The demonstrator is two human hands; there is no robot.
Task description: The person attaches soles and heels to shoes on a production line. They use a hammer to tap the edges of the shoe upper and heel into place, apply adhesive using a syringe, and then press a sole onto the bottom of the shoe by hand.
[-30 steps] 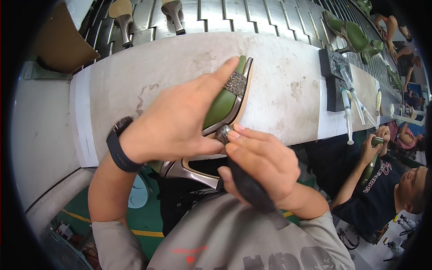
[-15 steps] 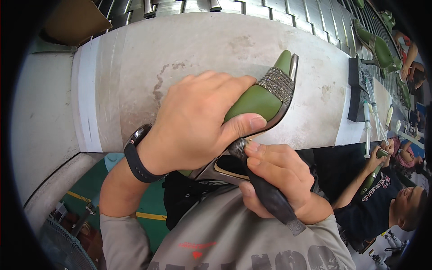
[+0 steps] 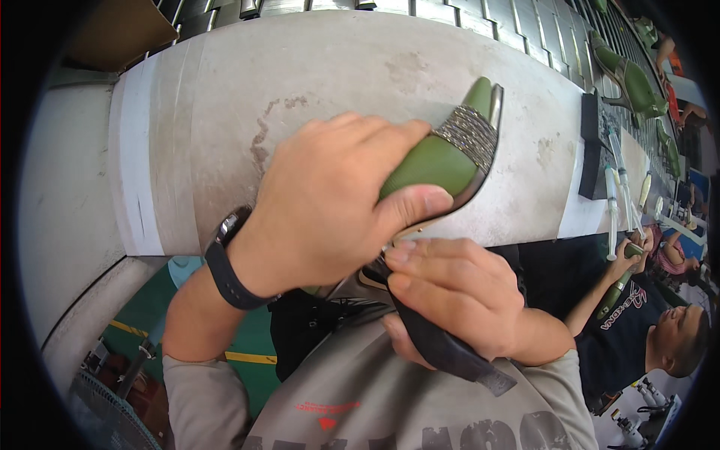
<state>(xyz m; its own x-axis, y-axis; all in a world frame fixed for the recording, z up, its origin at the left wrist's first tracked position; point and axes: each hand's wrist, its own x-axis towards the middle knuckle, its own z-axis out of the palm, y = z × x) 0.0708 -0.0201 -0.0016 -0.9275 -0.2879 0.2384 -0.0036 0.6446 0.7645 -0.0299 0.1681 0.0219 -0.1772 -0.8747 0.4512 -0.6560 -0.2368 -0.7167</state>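
Note:
My left hand [image 3: 322,195] is closed over a high-heeled sandal on a green last [image 3: 427,176], its thumb along the sole edge. A glittery strap [image 3: 469,135] wraps the front of the last. The toe points away to the upper right, over the table, and the heel end lies toward my body, partly covered by my hands. My right hand [image 3: 465,296] grips a dark, black-wrapped tool [image 3: 442,345]. Its working end presses at the sole's arch, just under my left hand, and is hidden by my fingers.
A pale worktable [image 3: 352,67] lies under the shoe. Beyond it runs a slatted metal conveyor [image 3: 517,37], with another green shoe [image 3: 634,82] at right. Several syringes [image 3: 616,195] lie by a black block [image 3: 592,150]. A co-worker [image 3: 645,337] at right holds a green last [image 3: 615,292].
My right hand has shifted left and slightly up along the arch, bringing the tool's end in against the sole. The shoe's toe has moved a little up and right.

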